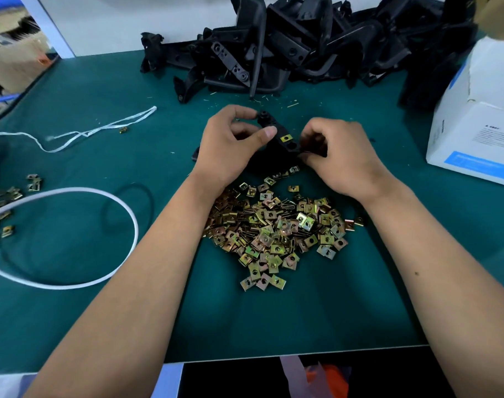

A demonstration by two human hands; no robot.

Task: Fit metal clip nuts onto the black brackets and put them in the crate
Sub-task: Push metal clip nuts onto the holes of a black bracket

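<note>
— How were the hands placed?
— Both forearms reached over the green counter (302,317). The left hand (230,147) had its grip curled round a black bracket (279,139), thumb pressed on top; the right hand (340,156) was pinching the bracket's other end, fingers tucked under.
— And around them?
— One big heap of brackets (302,47) at the back, one white box (475,122) at the right, a white cable (101,202) at the left.
— Clip nuts?
— One fitted clip nut (286,138) on the held bracket; a pile of clip nuts (273,234), too many to count, lay beneath the wrists.
</note>
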